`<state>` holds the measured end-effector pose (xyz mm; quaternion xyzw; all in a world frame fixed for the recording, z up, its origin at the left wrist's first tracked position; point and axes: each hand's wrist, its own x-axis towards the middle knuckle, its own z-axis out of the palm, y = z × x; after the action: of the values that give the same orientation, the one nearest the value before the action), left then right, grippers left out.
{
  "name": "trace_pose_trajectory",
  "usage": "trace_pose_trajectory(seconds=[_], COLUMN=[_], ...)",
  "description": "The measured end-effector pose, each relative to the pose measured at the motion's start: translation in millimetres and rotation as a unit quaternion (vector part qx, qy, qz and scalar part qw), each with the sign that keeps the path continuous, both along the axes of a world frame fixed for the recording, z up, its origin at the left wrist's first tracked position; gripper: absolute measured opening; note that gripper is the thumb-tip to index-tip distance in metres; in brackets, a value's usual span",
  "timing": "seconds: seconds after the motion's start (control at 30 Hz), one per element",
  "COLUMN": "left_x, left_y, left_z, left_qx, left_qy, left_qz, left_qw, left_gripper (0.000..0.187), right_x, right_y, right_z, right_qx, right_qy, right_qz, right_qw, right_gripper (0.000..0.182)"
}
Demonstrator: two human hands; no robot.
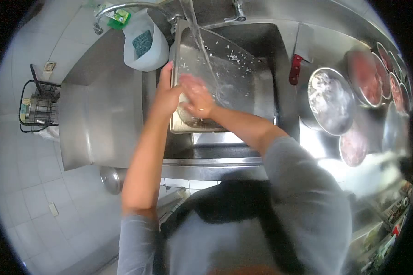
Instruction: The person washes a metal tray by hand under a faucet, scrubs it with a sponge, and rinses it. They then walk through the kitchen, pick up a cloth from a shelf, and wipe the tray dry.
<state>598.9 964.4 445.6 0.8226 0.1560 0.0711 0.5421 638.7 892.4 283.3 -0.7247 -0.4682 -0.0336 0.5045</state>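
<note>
A rectangular metal tray (173, 123) leans in the sink, its inside wet and dotted with small white bits (236, 58). A stream of water (197, 34) falls into it from above. My left hand (166, 91) is closed round the tray's left rim, thumb side up. Just inside that rim, my right hand (196, 96) is smeared by motion against the tray's wall. Something pale shows beside its fingers, but I cannot make out what it is.
A white container (147, 43) with a dark green scouring pad (142, 43) stands left of the sink, near the curved faucet (124, 5). To the right lie a red-handled cleaver (296, 68), a bowl of whitish food (328, 101) and several metal bowls of reddish food (365, 75).
</note>
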Motion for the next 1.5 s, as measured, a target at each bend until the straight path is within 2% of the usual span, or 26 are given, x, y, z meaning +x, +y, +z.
trace_pose_trajectory(seconds=[0.07,0.13,0.17,0.23,0.3,0.33,0.4,0.47,0.53,0.6,0.63,0.7,0.73,0.8,0.87,0.9,0.97,1.0,1.07,1.17,1.2,1.23,1.27,1.37,1.43,1.5], left_x=[8.1,12.9,18.1,29.5,32.7,30.7,26.0,19.8,11.9,2.5,-1.9,-9.0,-11.4,-15.4,-20.0,-20.9,-23.8,-26.8,-34.0,-42.1,-44.0,-45.3,-45.9,-49.5,-44.7,-40.4], left_y=[26.8,36.6,56.9,70.9,84.8,91.8,99.8,99.5,95.8,91.9,90.8,90.2,90.7,90.5,87.8,86.0,79.7,75.7,68.9,56.6,53.1,49.7,45.7,30.1,24.2,21.4], left_z=[-31.5,-41.7,-64.7,-71.2,-76.3,-81.1,-78.9,-67.0,-62.8,-57.6,-54.3,-48.0,-44.7,-40.3,-36.2,-31.5,-20.1,-14.9,-5.8,-1.4,-1.3,-2.0,-2.1,-3.5,-3.7,-4.5], left_qx=[0.030,0.012,-0.015,-0.031,0.011,0.062,0.107,0.096,0.053,0.026,0.020,0.036,0.058,0.094,0.124,0.116,0.100,0.108,0.127,0.134,0.132,0.130,0.128,0.134,0.146,0.126], left_qy=[0.013,0.070,0.016,0.027,0.026,0.021,0.011,0.003,-0.012,-0.021,-0.022,-0.023,-0.022,-0.015,-0.004,0.002,0.014,0.009,0.002,0.009,0.008,0.006,0.005,-0.001,0.004,0.014], left_qz=[0.038,0.088,0.066,0.047,0.049,0.060,0.065,0.054,0.062,0.058,0.050,0.038,0.032,0.023,0.015,0.011,0.004,0.005,0.001,-0.006,-0.007,-0.008,-0.009,-0.019,-0.010,0.002], left_qw=[0.999,0.994,0.998,0.998,0.998,0.996,0.992,0.994,0.997,0.998,0.998,0.998,0.998,0.995,0.992,0.993,0.995,0.994,0.992,0.991,0.991,0.991,0.992,0.991,0.989,0.992], left_gripper=[0.066,0.069,0.070,0.073,0.073,0.072,0.071,0.072,0.072,0.073,0.073,0.073,0.073,0.072,0.072,0.072,0.073,0.073,0.074,0.074,0.074,0.074,0.073,0.073,0.073,0.074], right_x=[40.5,70.7,76.0,74.6,50.6,38.7,40.6,71.1,121.8,123.7,135.4,182.6,203.6,234.3,234.7,227.9,208.3,197.2,161.0,170.0,169.0,165.3,163.2,115.6,77.4,25.3], right_y=[11.8,22.7,32.3,54.0,76.8,89.5,121.0,139.8,122.2,72.2,57.2,8.4,7.8,18.6,32.6,42.3,78.1,102.7,92.7,85.2,86.7,91.8,96.4,82.8,51.9,20.2], right_z=[-88.2,-173.5,-176.4,-157.3,-84.7,-61.3,-35.8,-47.2,-89.5,-143.1,-197.0,-188.7,-187.9,-157.9,-102.6,-86.6,-59.5,-47.8,69.0,72.1,70.4,69.8,68.6,74.3,72.3,82.0], right_qx=[-0.185,-0.184,-0.193,-0.210,-0.224,-0.149,-0.069,-0.083,-0.132,-0.118,-0.187,-0.534,-0.593,-0.498,-0.479,-0.409,-0.135,0.075,0.004,-0.029,-0.086,-0.141,-0.189,-0.124,-0.176,-0.209], right_qy=[0.080,0.178,0.154,0.107,0.141,0.057,0.014,-0.035,0.112,0.096,0.169,0.084,0.057,0.097,0.171,0.112,0.289,0.499,0.395,0.508,0.328,0.133,-0.067,-0.060,-0.121,-0.052], right_qz=[-0.162,-0.315,-0.311,-0.303,-0.123,-0.100,-0.027,-0.045,-0.113,-0.211,-0.245,-0.080,-0.050,-0.129,-0.114,-0.053,0.049,0.086,0.103,0.088,0.059,0.026,-0.009,0.052,0.152,0.326], right_qw=[0.966,0.914,0.918,0.924,0.956,0.982,0.997,0.995,0.978,0.966,0.936,0.837,0.802,0.852,0.853,0.904,0.946,0.859,0.913,0.856,0.939,0.981,0.980,0.989,0.965,0.921], right_gripper=[0.063,0.064,0.065,0.067,0.067,0.068,0.064,0.062,0.058,0.052,0.050,0.039,0.036,0.034,0.031,0.030,0.028,0.029,0.026,0.022,0.021,0.020,0.019,0.017,0.013,0.021])
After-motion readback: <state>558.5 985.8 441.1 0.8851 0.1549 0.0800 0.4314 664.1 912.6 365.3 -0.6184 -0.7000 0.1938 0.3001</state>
